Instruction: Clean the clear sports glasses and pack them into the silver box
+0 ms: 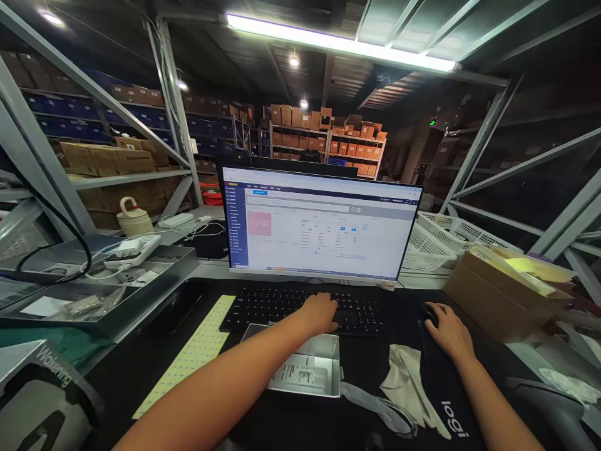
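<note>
My left hand (320, 311) rests on the black keyboard (282, 305), its fingers curled down over the keys. My right hand (449, 329) lies over a black mouse (427, 311) on a black mouse pad (446, 401) marked "logi". Behind the keyboard a monitor (319, 222) shows a software page with forms. In front of the keyboard, under my left forearm, stands a small metal tray (323, 369) with a printed slip (295, 371) in it.
A white cloth (406, 376) lies beside the mouse pad. A yellow-dotted sheet (197, 351) lies left of the keyboard. An open cardboard box (498, 291) and white baskets (441, 241) stand at right. A tray of cables and devices (94, 282) sits at left. Warehouse shelves with cartons stand behind.
</note>
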`<state>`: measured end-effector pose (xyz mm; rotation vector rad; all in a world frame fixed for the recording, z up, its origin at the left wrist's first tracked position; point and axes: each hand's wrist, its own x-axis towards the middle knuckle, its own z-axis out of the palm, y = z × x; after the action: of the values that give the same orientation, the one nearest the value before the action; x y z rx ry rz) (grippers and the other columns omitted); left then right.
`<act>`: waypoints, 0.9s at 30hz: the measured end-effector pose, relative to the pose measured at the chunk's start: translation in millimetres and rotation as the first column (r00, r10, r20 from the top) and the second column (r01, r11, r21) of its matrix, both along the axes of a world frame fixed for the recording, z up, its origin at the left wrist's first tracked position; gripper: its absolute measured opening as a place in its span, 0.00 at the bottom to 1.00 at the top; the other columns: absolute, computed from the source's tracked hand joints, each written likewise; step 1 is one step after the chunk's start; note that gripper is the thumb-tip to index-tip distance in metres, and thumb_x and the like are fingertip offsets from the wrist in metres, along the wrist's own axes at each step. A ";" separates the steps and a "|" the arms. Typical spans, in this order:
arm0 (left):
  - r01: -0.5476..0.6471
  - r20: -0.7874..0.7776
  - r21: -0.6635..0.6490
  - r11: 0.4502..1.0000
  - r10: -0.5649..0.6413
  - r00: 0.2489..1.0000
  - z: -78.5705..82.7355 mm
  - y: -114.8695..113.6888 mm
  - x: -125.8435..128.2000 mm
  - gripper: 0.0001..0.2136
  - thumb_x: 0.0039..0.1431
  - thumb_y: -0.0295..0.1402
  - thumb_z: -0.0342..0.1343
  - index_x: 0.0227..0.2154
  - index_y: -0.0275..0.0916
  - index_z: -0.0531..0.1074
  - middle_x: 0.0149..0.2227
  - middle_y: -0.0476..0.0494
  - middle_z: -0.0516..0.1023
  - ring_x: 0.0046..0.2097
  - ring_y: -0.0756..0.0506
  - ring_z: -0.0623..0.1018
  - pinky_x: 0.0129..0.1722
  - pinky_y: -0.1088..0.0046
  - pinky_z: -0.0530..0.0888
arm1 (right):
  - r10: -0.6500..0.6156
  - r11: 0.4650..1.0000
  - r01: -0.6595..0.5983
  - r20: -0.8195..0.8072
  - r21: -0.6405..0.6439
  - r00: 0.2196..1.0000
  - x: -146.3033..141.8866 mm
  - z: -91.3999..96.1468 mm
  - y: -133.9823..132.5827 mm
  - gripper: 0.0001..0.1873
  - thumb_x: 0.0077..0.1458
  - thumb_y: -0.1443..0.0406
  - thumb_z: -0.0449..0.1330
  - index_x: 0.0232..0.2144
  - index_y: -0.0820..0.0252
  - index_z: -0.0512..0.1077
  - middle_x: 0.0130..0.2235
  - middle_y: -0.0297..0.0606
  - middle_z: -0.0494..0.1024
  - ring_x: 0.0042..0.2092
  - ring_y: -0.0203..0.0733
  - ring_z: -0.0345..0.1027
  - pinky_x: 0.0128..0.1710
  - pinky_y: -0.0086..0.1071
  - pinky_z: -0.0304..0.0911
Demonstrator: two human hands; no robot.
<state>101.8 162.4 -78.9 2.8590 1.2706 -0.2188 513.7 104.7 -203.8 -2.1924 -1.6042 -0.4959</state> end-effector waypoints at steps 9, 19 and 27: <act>-0.005 -0.003 -0.009 1.000 0.005 1.000 1.9 -1.8 0.1 0.19 0.64 0.44 0.58 0.52 0.36 0.71 0.54 0.38 0.73 0.54 0.39 0.74 0.53 0.52 0.73 | 0.013 1.000 -0.013 0.004 0.005 1.000 1.7 -2.3 0.7 0.23 0.58 0.62 0.52 0.55 0.55 0.73 0.56 0.47 0.70 0.53 0.53 0.70 0.52 0.44 0.67; -0.002 0.001 -0.014 1.000 0.002 1.000 2.7 -2.6 -0.8 0.20 0.64 0.44 0.58 0.52 0.37 0.70 0.55 0.38 0.73 0.54 0.39 0.74 0.53 0.53 0.73 | 0.009 0.999 -0.008 -0.005 0.044 1.000 7.1 -8.0 3.6 0.26 0.60 0.58 0.51 0.58 0.57 0.69 0.60 0.48 0.68 0.56 0.54 0.69 0.54 0.46 0.67; -0.007 0.005 -0.013 1.000 0.007 1.000 1.5 -1.7 0.3 0.20 0.64 0.44 0.58 0.52 0.36 0.70 0.55 0.38 0.73 0.54 0.39 0.74 0.54 0.52 0.73 | 0.012 0.998 -0.011 -0.017 0.060 1.000 8.6 -9.3 6.4 0.25 0.58 0.58 0.51 0.54 0.62 0.70 0.58 0.50 0.70 0.56 0.55 0.69 0.54 0.46 0.66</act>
<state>102.1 160.7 -77.4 2.8416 1.2734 -0.2183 522.3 111.0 -213.1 -2.1364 -1.5717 -0.5131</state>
